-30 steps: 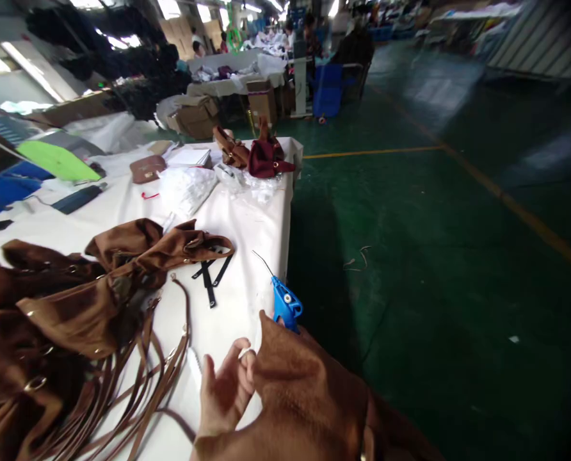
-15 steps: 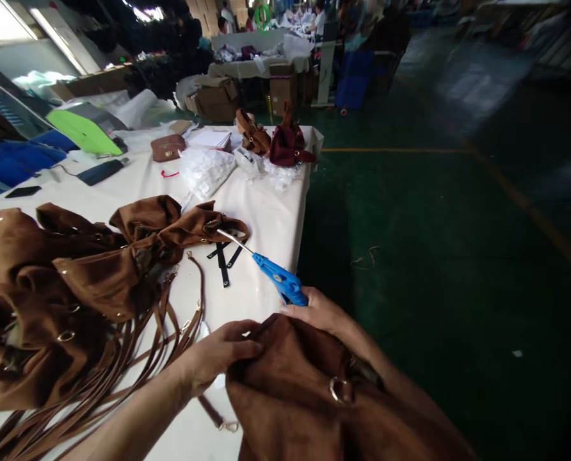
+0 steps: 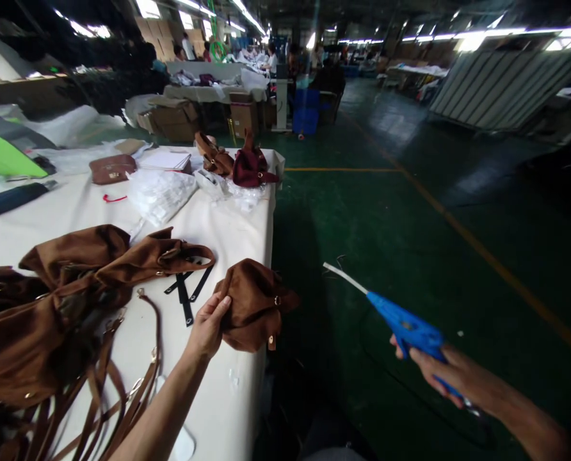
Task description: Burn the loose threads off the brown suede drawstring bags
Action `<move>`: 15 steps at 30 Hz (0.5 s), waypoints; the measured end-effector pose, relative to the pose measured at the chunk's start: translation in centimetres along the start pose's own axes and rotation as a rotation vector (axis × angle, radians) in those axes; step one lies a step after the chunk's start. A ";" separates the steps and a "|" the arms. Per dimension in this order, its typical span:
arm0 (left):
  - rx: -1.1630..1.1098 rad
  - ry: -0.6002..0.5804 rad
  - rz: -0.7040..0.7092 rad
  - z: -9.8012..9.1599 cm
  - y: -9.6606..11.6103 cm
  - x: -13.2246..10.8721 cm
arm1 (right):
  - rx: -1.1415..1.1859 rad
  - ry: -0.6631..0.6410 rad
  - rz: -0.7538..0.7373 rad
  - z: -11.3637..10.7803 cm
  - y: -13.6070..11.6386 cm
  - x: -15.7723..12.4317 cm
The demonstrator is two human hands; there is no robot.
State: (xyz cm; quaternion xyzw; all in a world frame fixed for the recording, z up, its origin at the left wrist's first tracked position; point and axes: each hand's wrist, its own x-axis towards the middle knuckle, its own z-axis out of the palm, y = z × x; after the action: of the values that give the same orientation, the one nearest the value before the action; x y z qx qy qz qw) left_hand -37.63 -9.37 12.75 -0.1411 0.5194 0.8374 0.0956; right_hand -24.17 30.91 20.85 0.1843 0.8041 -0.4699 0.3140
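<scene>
My left hand (image 3: 209,330) pinches the edge of a brown suede-like bag (image 3: 248,301) and holds it at the table's right edge. Part of the bag hangs out past that edge, and a small metal ring shows on its side. Well to the right, over the floor, my right hand (image 3: 453,371) is wrapped round a blue air blow gun (image 3: 405,325). Its long thin nozzle points up and to the left, apart from the bag. A dark hose seems to trail below its handle.
More brown bags (image 3: 26,326) and a bundle of brown straps (image 3: 100,390) lie on the white-covered table (image 3: 237,224). Black strips (image 3: 184,298), clear plastic bags (image 3: 163,195) and a maroon bag (image 3: 249,168) are farther along. Green floor (image 3: 362,211) stretches to the right.
The brown bag has moved up and away from me in my left hand. My right hand has swung right with the blow gun, off the bag. The view has tilted up and right.
</scene>
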 end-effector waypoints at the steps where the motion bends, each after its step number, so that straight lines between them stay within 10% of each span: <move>1: 0.001 0.005 0.012 0.2 -0.3 0.7 | -0.038 -0.029 0.052 1.1 0.8 -0.5; 6: -0.028 0.018 0.016 0.7 -1.5 2.5 | -0.055 -0.062 0.035 5.1 2.1 0.3; 15: -0.276 0.234 -0.016 -1.3 -2.5 2.4 | 0.009 0.031 0.137 5.8 4.6 2.8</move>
State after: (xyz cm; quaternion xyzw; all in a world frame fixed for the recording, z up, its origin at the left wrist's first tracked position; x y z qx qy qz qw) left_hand -38.91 -9.34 9.28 -0.2535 0.4059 0.8778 0.0206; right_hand -21.56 28.15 13.95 0.2476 0.7924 -0.4479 0.3319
